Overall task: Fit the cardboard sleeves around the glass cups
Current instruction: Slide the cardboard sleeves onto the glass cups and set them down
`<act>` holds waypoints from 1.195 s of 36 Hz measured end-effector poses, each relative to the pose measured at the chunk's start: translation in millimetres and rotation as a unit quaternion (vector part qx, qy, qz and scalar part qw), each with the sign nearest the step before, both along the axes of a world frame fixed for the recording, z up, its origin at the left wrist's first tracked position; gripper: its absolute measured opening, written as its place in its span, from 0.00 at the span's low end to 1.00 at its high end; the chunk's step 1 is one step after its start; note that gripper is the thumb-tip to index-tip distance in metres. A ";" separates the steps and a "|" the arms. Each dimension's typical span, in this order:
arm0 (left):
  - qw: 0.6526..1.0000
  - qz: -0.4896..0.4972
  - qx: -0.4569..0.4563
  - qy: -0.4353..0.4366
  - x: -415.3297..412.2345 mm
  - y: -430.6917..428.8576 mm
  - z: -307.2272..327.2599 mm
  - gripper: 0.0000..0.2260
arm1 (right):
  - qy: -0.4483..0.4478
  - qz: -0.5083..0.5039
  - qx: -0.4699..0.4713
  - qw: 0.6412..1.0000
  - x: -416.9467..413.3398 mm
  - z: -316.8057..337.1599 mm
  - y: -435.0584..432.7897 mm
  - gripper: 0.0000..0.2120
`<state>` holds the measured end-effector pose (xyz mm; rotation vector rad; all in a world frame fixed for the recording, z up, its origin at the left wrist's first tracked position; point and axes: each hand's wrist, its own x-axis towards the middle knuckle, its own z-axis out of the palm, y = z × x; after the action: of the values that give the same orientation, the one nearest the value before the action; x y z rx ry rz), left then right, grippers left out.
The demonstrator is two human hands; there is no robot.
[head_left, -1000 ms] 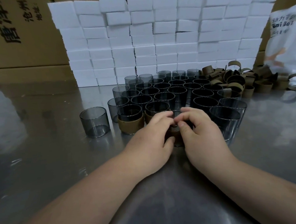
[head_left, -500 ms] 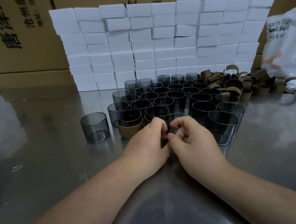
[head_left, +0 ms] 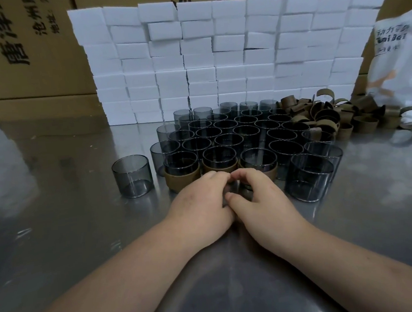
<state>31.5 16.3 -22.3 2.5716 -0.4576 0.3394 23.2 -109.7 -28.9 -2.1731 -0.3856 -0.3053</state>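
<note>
Smoky grey cylindrical glass cup wrapped low in a matte brown cardboard sleeve stands front centre, third in a row of sleeved cups, on the shiny steel table. Left hand and right hand meet at its near side, fingers curled, fingertips touching; actual pinch on sleeve cannot be told. Bare cups behind, heap of loose sleeves far right, white foam-block wall beyond.

The near worktop lies open on the left and right, with one lone glass cup standing at left. Packed glass cups block the middle, loose cardboard sleeves crowd the far right, and a wall of white blocks closes the far side.
</note>
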 end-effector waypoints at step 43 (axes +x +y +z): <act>0.884 0.273 -0.288 -0.246 23.7 39.7 3.3 0.21 | -0.120 -0.024 0.300 0.946 -8.9 39.7 -18.3 0.10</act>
<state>55.2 56.1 -19.0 1.9527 0.2094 1.1526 14.3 -128.0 10.8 -1.5511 -0.3213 -0.6314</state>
